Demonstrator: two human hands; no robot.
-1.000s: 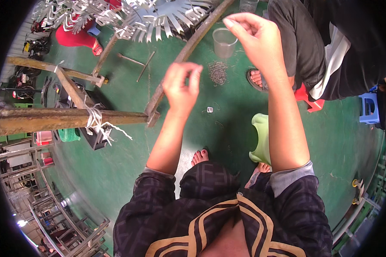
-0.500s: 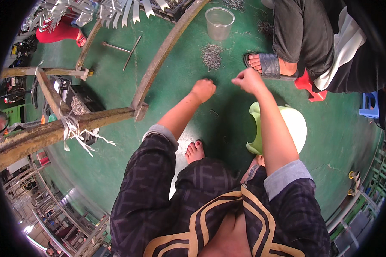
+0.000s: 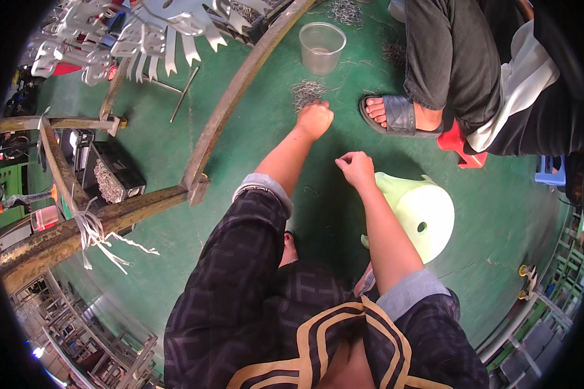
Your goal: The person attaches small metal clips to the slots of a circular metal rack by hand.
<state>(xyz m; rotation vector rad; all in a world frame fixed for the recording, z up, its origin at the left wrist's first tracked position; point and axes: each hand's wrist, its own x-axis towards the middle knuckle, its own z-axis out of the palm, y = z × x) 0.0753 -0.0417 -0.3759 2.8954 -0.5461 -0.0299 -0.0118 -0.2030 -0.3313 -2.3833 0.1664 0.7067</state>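
Left arm stretched forward, left hand point(image 3: 315, 118) fisted, knuckles down on one pile of small metal pieces point(image 3: 305, 93) on the green floor point(image 3: 253, 168). Right hand point(image 3: 355, 168) curled, pinching; contents unclear. One pale green stool point(image 3: 422, 211). One clear plastic cup point(image 3: 322, 47) beyond the pile.

Left hand point(image 3: 315, 118), curled into a loose fist, reaches down onto a small grey heap of thin metal wire pieces point(image 3: 304, 93) lying on the green painted floor point(image 3: 253, 155); knuckles touch the heap's near edge. Right hand point(image 3: 355, 168), fingers pinched together, hangs above the floor, apart from the heap. Clear plastic cup point(image 3: 322, 47) stands upright just beyond the heap. Pale green plastic stool point(image 3: 422, 211) lies beside the right forearm. Another person's foot in a grey slide sandal point(image 3: 399, 117) rests near the left hand. Rusty curved metal bar point(image 3: 233, 97) crosses the floor to the left.
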